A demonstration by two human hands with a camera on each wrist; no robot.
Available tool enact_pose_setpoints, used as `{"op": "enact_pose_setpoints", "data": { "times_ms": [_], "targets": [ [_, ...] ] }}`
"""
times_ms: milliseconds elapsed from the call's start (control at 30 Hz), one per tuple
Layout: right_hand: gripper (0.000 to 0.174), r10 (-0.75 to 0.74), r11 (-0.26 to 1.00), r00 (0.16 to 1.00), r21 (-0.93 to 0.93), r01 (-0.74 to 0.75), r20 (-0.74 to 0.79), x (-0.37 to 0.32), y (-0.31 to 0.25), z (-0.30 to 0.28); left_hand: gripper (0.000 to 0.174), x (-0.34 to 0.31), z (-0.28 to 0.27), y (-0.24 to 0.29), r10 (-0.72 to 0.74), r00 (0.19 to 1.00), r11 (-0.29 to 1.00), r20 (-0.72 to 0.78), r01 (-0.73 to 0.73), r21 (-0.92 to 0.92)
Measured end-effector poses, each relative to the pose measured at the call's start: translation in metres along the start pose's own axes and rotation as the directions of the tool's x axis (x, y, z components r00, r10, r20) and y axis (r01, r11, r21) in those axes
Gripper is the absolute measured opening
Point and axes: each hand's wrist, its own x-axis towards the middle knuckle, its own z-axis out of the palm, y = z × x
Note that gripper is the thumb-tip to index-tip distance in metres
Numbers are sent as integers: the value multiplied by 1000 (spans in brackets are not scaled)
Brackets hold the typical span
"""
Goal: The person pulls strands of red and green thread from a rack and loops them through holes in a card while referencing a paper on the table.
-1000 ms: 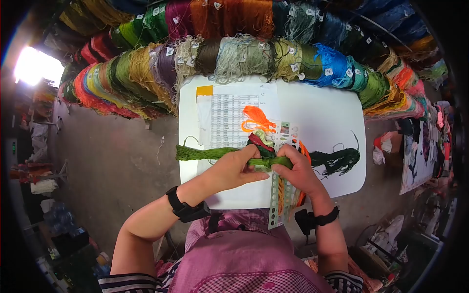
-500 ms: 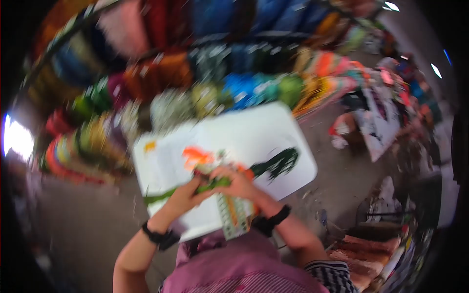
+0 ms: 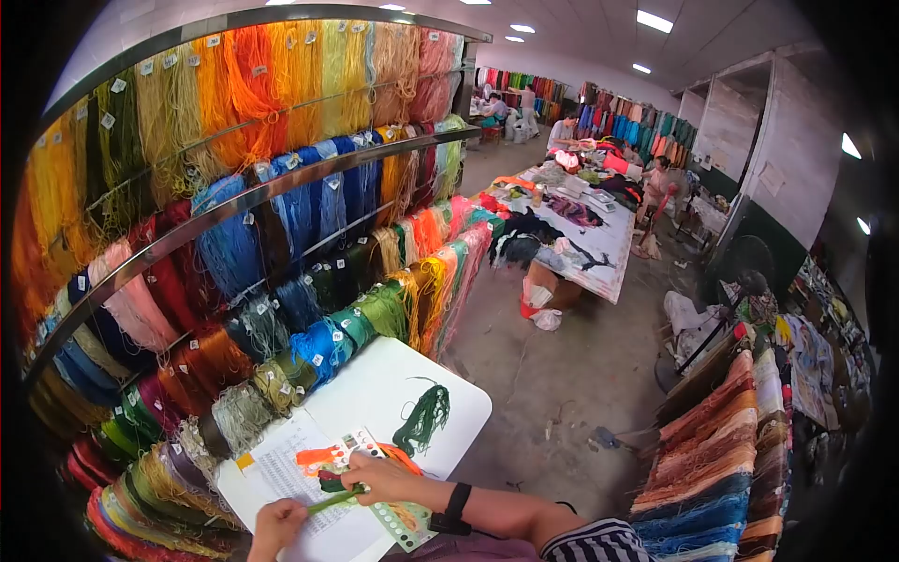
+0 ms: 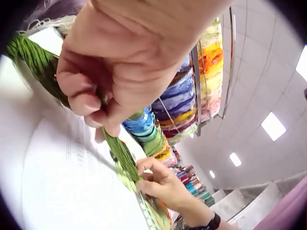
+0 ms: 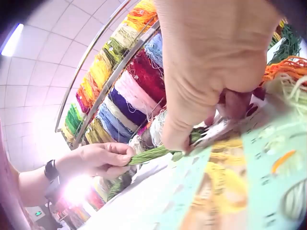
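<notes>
A green thread skein [image 3: 330, 503] stretches between both hands above the white board [image 3: 461, 398]. My left hand [image 3: 278, 526] grips it with curled fingers, and the skein's looped end [image 4: 31, 55] sticks out past that hand in the left wrist view. Thumb and fingers of my right hand [image 3: 379, 478] pinch the other end, beside a card with holes and threads [image 3: 403, 526]. Under the right hand, the card's yellow threads [image 5: 225, 177] show close up. Orange thread [image 3: 318, 456] lies just beyond the hands. A dark green skein [image 3: 423, 419] rests farther right on the board.
A printed list [image 3: 281, 464] lies on the board's left part. Racks of tagged, coloured skeins [image 3: 253, 84] rise along the left and front. Farther off is a cluttered white table [image 3: 599, 244] with people around it. Brown and blue skeins [image 3: 702, 459] hang at the right.
The head view has swung up and to the right, bringing the room, far table and people into sight. Both hands still hold the green skein, now lower in the view.
</notes>
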Motion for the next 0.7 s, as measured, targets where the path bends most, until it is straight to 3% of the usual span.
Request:
{"op": "enact_pose_setpoints", "data": {
  "times_ms": [33, 100, 133, 167, 200, 233, 300, 433, 500, 533, 567, 633, 667, 700],
  "targets": [
    [20, 36, 999, 999, 2, -36, -20, -1, -4, -3, 12, -2, -1, -3, 6, 1000, 1000, -2, -6, -1],
    [20, 64, 998, 998, -17, -64, 24, 0, -8, -9, 11, -11, -6, 1, -45, 999, 977, -25, 49, 209],
    [21, 98, 995, 993, -28, -96, 73, -1, -11, -7, 9, -16, -5, 18, 39, 998, 900, -56, -10, 435],
    [21, 98, 995, 992, -28, -96, 73, -1, -8, -5, 9, -14, 2, 24, 38, 998, 900, -56, -10, 435],
    [21, 71, 997, 996, 28, -72, 50, -1, 0, -3, 10, -8, 14, 27, 255, 957, 858, -137, -159, 489],
    [21, 45, 995, 999, 86, -47, 27, -1, 6, -1, 12, -3, 27, 31, 458, 865, 783, -202, -285, 553],
    [22, 5, 996, 1000, 91, -6, 15, -2, 8, 0, 14, 1, 53, 52, 472, 875, 779, -107, -357, 516],
    [31, -28, 992, 998, 119, 34, -54, -3, 5, -7, 15, 20, 80, 56, 393, 917, 765, -68, -284, 578],
    [34, 222, 962, 971, 186, -202, -93, -11, -3, -16, 15, 23, 73, 56, 415, 904, 838, -103, -335, 431],
    [36, 0, 997, 935, -67, -26, -355, -13, 12, -9, 11, 21, 67, 58, 273, 960, 939, -69, -250, 235],
    [36, 0, 997, 935, -67, -25, -354, -15, 16, -7, 11, 16, 63, 61, 272, 960, 940, -70, -249, 234],
    [41, 185, 952, 819, -108, -287, -543, -20, 4, -19, 7, 1, 56, 77, 245, 959, 917, -141, -277, -288],
    [44, 457, 890, 839, 152, -431, -296, -21, -8, -29, 5, -1, 54, 78, 309, 934, 879, -178, -352, -321],
    [44, 459, 888, 840, 155, -432, -289, -21, -16, -31, 5, -3, 53, 79, 301, 937, 882, -179, -345, -322]
  ]
}}
